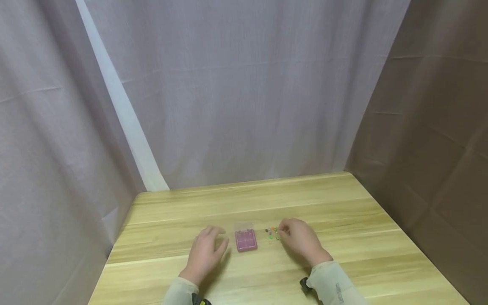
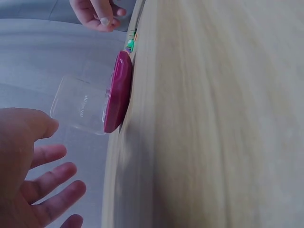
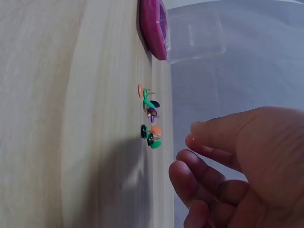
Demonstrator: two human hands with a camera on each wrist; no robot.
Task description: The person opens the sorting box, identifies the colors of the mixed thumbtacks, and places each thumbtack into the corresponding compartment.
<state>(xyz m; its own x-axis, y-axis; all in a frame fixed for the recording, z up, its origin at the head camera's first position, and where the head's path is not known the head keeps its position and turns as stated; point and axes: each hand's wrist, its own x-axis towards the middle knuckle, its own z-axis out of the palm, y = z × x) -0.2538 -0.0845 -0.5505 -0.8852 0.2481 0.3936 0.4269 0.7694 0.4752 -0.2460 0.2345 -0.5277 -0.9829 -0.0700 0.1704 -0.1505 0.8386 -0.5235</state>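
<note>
Several small thumbtacks (image 3: pixel 153 112) with green, orange, black and purple heads lie scattered on the table, to the right of an open magenta case (image 1: pixel 246 240). Its clear lid (image 3: pixel 194 35) stands tipped back, and dividers split the inside into compartments. My right hand (image 1: pixel 301 239) hovers just right of the tacks, its thumb tip close against the index finger (image 3: pixel 178 173) side; whether something tiny is between them I cannot tell. Left of the case, my left hand (image 1: pixel 206 254) is held above the table, fingers spread and relaxed, touching nothing.
The wood-grain table (image 1: pixel 183 212) extends beyond both hands. Grey curtains (image 1: pixel 244 106) hang behind and at the left, and a darker brown one (image 1: pixel 438 140) at the right. Each wrist wears a dark strap.
</note>
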